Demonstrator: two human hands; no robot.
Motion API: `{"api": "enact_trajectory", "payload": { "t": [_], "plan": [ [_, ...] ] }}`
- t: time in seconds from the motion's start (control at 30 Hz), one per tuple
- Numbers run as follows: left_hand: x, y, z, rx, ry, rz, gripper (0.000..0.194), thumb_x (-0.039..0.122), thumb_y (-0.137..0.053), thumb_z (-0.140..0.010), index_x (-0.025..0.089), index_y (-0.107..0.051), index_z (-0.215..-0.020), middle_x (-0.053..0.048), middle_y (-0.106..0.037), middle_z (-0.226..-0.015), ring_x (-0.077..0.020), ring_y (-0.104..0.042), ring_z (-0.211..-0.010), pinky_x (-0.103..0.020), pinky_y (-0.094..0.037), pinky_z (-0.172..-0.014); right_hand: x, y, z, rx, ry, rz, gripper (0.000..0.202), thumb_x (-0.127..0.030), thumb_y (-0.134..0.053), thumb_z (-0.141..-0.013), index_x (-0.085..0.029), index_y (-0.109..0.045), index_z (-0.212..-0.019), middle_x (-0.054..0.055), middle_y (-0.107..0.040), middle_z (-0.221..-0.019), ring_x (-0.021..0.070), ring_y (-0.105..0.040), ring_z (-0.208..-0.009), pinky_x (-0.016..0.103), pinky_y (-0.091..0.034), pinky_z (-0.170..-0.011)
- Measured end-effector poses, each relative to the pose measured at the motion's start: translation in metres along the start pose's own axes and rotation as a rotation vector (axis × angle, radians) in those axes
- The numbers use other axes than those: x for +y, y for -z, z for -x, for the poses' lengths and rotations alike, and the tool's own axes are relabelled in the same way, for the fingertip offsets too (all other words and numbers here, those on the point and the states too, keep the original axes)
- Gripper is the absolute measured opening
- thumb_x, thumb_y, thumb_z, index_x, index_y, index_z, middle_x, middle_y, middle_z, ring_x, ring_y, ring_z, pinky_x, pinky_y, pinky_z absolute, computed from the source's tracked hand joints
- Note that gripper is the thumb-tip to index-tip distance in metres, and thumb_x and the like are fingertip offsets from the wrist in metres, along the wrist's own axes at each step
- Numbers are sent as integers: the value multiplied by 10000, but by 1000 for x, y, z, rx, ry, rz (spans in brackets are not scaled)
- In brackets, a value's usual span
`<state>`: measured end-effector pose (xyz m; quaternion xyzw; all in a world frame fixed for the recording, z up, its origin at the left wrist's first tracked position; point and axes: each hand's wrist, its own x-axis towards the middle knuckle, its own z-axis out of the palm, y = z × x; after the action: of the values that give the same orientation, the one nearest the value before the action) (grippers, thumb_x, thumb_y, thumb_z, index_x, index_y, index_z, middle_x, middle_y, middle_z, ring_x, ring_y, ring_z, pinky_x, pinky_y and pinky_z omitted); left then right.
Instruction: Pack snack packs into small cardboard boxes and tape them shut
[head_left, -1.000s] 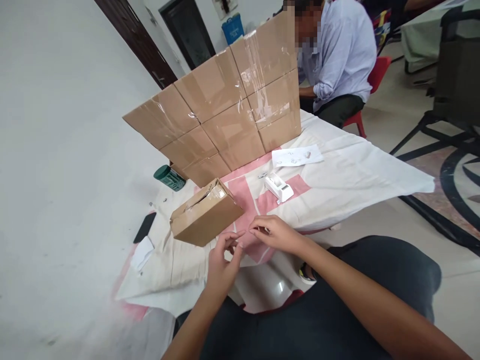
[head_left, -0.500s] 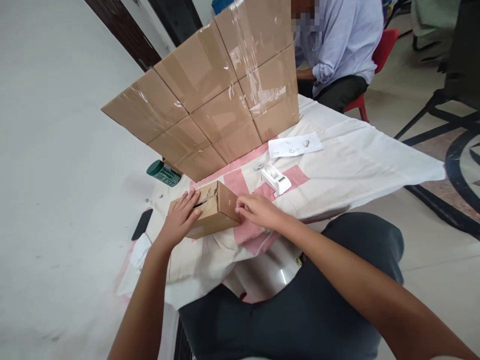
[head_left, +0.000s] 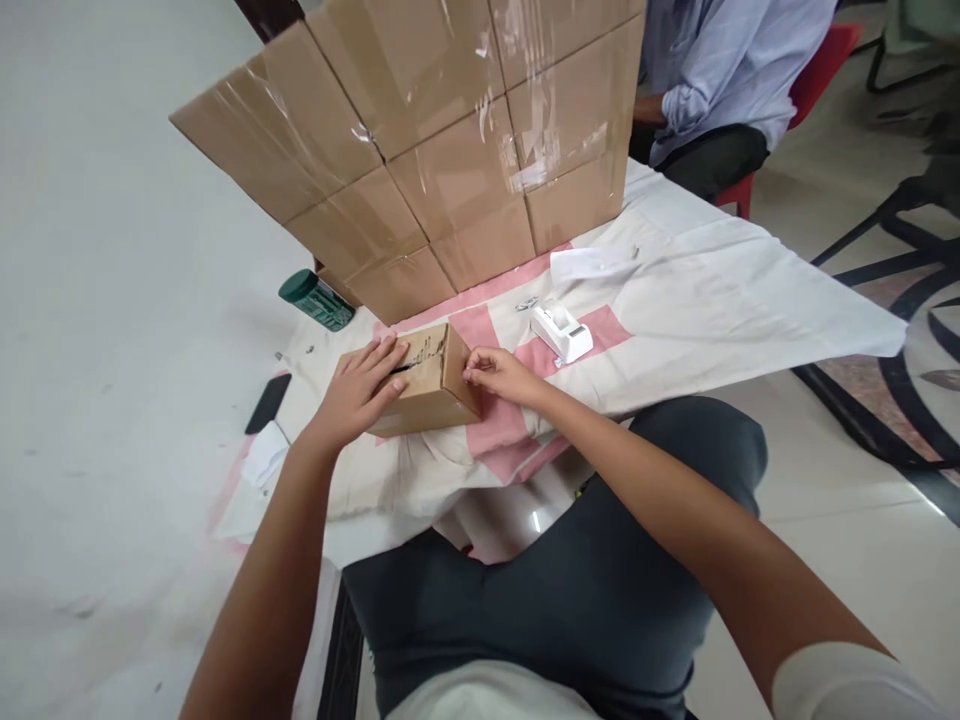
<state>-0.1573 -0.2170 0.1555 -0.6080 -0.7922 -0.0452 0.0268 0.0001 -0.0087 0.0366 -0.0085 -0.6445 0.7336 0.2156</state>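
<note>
A small brown cardboard box lies on the cloth-covered table in front of me, with dark marks on its top. My left hand rests flat on the top of the box, fingers stretched out. At the box's right end, my right hand has its fingertips pinched together against the side. Whatever is between those fingertips is too small to make out. A white tape dispenser stands just beyond my right hand.
A tall panel of taped cardboard boxes stands behind. A green canister is at left, near a black phone and white crumpled paper. A paper sheet lies at the back. Another person sits beyond on a red chair.
The camera view has shifted, so the panel looks larger and nearer. My left hand stays on the box; my right hand has moved slightly up along its end.
</note>
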Motion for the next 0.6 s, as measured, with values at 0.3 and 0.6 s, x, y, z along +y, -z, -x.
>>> {"api": "enact_trajectory", "payload": {
  "t": [0.3, 0.6],
  "plan": [
    [4, 6, 2, -19, -21, 29, 625, 625, -280, -1006, 305, -423, -1524, -12, -340, -1643, -296, -236, -1537, -485, -207, -1222, 8, 18, -13, 86, -184, 47, 638, -505, -893, -595, -221, -323, -634, -124, -300, -508, 30, -261, -432, 179, -137, -404],
    [1, 2, 2, 12, -24, 7, 599, 628, -287, -1012, 325, -452, -1502, 11, -370, -1628, -301, -258, -1527, -490, -210, -1216, 9, 16, -11, 63, -259, -40, 540, -594, -790, -719, -215, -406, -680, -91, -414, -543, 48, -335, -428, 158, -170, -368]
  ]
}}
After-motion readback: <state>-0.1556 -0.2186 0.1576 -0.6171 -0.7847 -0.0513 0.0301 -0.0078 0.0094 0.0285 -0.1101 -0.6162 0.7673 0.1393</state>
